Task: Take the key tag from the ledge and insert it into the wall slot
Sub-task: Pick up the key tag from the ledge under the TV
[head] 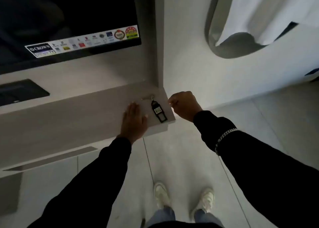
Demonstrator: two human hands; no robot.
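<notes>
A black key tag (159, 110) with a small label and a metal ring lies flat at the right end of the grey ledge (72, 113). My left hand (133, 119) rests palm down on the ledge just left of the tag, fingers spread, holding nothing. My right hand (183, 106) hovers just off the ledge's right corner, right of the tag, fingers curled in loosely, with nothing visible in it. No wall slot shows in this view.
A dark television (69, 20) with stickers hangs above the ledge. A black box (22, 91) sits on the ledge at far left. A rounded mirror (259, 20) is on the white wall at right. My feet stand on a tiled floor (181, 167).
</notes>
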